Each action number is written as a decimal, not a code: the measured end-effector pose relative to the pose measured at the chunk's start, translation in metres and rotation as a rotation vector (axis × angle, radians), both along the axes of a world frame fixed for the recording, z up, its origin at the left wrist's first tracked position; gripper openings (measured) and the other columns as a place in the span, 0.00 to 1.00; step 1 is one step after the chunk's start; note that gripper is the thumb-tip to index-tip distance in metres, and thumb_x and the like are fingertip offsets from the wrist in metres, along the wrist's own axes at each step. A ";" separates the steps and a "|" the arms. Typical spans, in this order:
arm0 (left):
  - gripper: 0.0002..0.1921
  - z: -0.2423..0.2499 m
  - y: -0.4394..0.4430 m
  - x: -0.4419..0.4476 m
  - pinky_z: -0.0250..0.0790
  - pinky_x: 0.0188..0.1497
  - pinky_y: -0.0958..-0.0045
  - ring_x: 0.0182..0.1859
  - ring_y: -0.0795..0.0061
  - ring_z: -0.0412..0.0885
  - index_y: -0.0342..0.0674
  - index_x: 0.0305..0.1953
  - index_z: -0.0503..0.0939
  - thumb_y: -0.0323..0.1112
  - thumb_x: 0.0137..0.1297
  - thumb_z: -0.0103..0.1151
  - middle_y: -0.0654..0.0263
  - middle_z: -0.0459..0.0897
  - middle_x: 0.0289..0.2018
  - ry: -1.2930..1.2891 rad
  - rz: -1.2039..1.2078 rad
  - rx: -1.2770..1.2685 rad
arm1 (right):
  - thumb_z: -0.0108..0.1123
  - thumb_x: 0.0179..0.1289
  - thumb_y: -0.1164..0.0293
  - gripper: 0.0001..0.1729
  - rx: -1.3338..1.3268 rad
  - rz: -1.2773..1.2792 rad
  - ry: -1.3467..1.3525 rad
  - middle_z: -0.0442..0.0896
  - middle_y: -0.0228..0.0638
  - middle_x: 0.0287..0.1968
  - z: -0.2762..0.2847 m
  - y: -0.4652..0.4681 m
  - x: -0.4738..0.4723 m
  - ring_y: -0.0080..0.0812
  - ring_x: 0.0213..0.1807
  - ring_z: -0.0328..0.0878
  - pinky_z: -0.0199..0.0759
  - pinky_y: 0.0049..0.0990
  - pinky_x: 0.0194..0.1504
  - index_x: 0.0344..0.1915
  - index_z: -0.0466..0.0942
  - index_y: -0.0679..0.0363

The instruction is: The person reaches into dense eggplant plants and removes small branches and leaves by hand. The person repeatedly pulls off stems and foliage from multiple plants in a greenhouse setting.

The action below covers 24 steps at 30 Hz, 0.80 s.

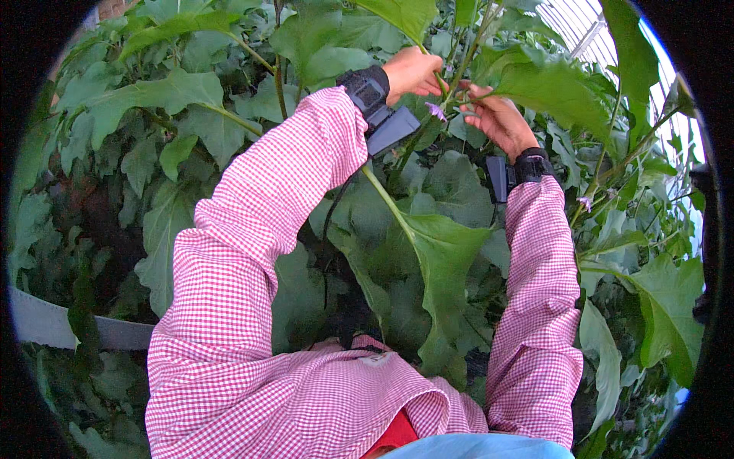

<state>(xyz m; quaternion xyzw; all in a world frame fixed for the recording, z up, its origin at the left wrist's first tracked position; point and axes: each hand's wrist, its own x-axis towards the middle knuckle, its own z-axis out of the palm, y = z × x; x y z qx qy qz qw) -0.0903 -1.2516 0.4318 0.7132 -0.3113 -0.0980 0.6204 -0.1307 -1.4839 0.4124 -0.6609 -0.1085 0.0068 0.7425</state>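
Note:
Both hands are raised among eggplant plants at the top of the head view. My left hand (414, 72) pinches a green eggplant leaf stalk (440, 82). A broad leaf (408, 18) spreads above it. Opposite, my right hand (500, 117) has its thumb and forefinger at the side shoots of the main stem (471, 50). Its other fingers are loosely curled, and whether it grips a shoot is unclear. Between the hands hangs a purple eggplant flower (436, 111). Each wrist wears a black strap with a grey box, the left box (393, 131) and the right box (498, 179).
Dense eggplant foliage surrounds my arms, with a large leaf (444, 252) drooping before my chest. A leafy branch (622, 163) with another flower (585, 202) stands right. A pale horizontal band (123, 334) crosses lower left. Ribbed greenhouse roofing (579, 34) shows upper right.

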 end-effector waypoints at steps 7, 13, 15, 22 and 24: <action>0.17 -0.004 -0.011 0.018 0.75 0.43 0.69 0.43 0.73 0.84 0.34 0.52 0.78 0.27 0.63 0.48 0.62 0.85 0.38 -0.462 0.028 -0.036 | 0.62 0.68 0.71 0.11 -0.105 -0.012 0.025 0.83 0.35 0.40 -0.003 -0.006 0.027 0.26 0.35 0.80 0.80 0.22 0.35 0.46 0.79 0.66; 0.20 -0.003 -0.007 0.068 0.72 0.55 0.60 0.51 0.63 0.81 0.41 0.59 0.71 0.38 0.68 0.56 0.60 0.80 0.51 0.036 -0.585 -0.409 | 0.60 0.67 0.74 0.10 0.079 0.091 0.148 0.82 0.39 0.41 -0.010 -0.010 0.037 0.31 0.37 0.80 0.80 0.25 0.38 0.46 0.77 0.67; 0.15 -0.003 -0.007 0.076 0.75 0.47 0.70 0.43 0.73 0.83 0.41 0.53 0.77 0.33 0.66 0.52 0.63 0.83 0.46 -0.240 -0.401 -0.223 | 0.57 0.68 0.76 0.10 0.107 -0.016 0.157 0.81 0.42 0.41 -0.017 -0.006 0.039 0.33 0.36 0.79 0.79 0.25 0.38 0.47 0.76 0.68; 0.17 -0.020 -0.021 0.073 0.75 0.49 0.66 0.51 0.65 0.81 0.38 0.56 0.75 0.34 0.68 0.57 0.60 0.82 0.47 -0.082 -0.239 -0.362 | 0.53 0.72 0.66 0.10 0.371 0.281 0.259 0.80 0.35 0.31 -0.083 0.015 0.047 0.29 0.24 0.77 0.71 0.31 0.19 0.48 0.75 0.57; 0.20 -0.018 -0.028 0.077 0.74 0.52 0.68 0.51 0.69 0.80 0.38 0.59 0.72 0.38 0.70 0.56 0.61 0.81 0.48 -0.151 -0.256 -0.270 | 0.41 0.70 0.73 0.11 -0.256 -0.289 0.275 0.80 0.39 0.30 -0.100 0.023 0.051 0.36 0.19 0.75 0.66 0.35 0.17 0.41 0.74 0.60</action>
